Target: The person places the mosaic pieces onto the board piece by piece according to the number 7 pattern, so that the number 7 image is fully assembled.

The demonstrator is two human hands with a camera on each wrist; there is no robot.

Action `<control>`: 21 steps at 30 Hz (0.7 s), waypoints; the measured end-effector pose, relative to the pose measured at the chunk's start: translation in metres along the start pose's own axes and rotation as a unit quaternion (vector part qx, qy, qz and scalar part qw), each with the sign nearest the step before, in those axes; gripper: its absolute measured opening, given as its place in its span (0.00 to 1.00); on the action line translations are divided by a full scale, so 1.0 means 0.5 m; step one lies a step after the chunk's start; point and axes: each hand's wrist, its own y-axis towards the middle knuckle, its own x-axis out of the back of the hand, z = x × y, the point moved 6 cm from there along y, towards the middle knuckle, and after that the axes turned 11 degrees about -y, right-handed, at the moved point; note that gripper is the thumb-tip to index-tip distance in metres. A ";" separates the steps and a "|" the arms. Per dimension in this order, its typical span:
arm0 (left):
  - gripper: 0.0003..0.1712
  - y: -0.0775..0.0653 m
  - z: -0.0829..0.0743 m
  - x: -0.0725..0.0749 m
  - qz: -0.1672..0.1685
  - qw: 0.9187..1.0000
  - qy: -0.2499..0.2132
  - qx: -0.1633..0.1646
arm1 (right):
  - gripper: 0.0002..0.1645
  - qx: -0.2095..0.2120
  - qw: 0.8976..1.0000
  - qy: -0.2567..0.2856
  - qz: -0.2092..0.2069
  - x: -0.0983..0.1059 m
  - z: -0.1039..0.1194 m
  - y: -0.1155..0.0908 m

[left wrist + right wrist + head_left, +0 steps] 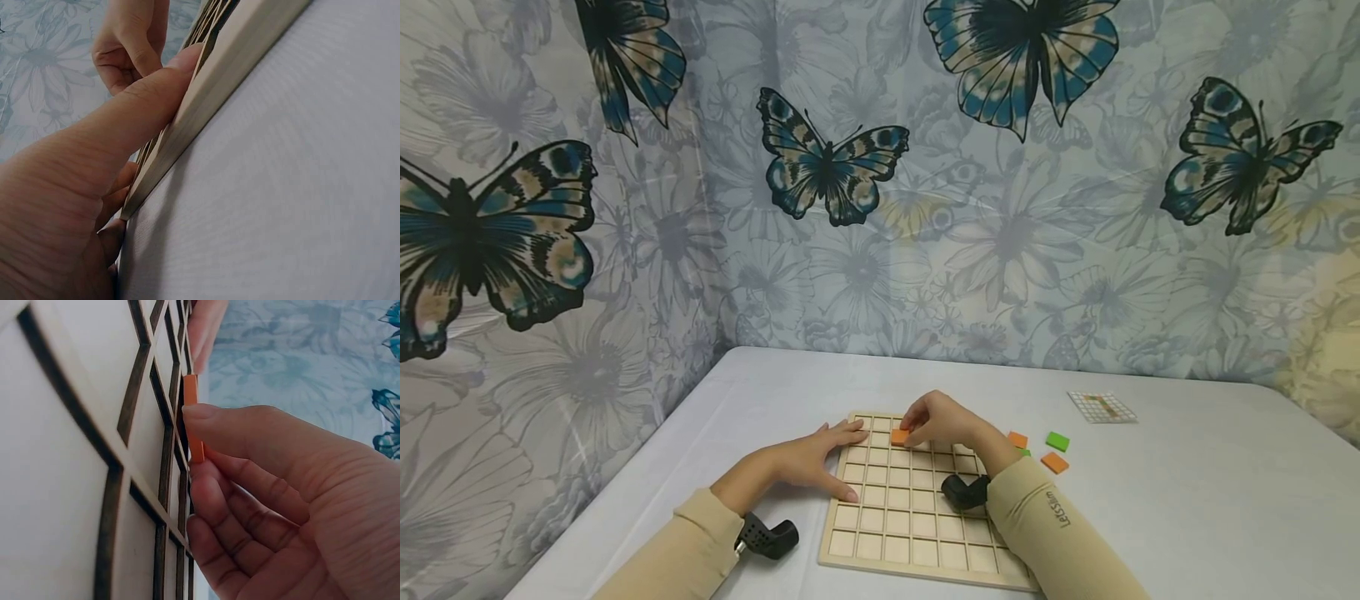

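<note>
A wooden grid board (pixel 871 521) with square recesses lies on the white table. Near its far edge, an orange square tile (pixel 899 437) is pinched between thumb and fingers of my right hand (pixel 943 419). In the right wrist view the tile (pixel 195 440) stands at the grid's surface; whether it sits inside a recess I cannot tell. My left hand (pixel 811 458) spreads along the board's left edge, fingers straight. Its thumb rests on the board's rim (pixel 206 106) in the left wrist view.
Right of the board lie loose tiles: an orange tile (pixel 1055 462), a green tile (pixel 1057 442), another orange tile (pixel 1018 439) and a partly hidden green one. A card with a printed grid (pixel 1102 407) lies farther back. A butterfly-patterned cloth (pixel 865 275) hangs behind the table.
</note>
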 end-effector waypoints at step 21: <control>0.53 -0.001 0.002 -0.001 -0.001 1.000 0.007 0.001 | 0.10 0.005 1.000 -0.014 0.003 0.002 0.007 -0.006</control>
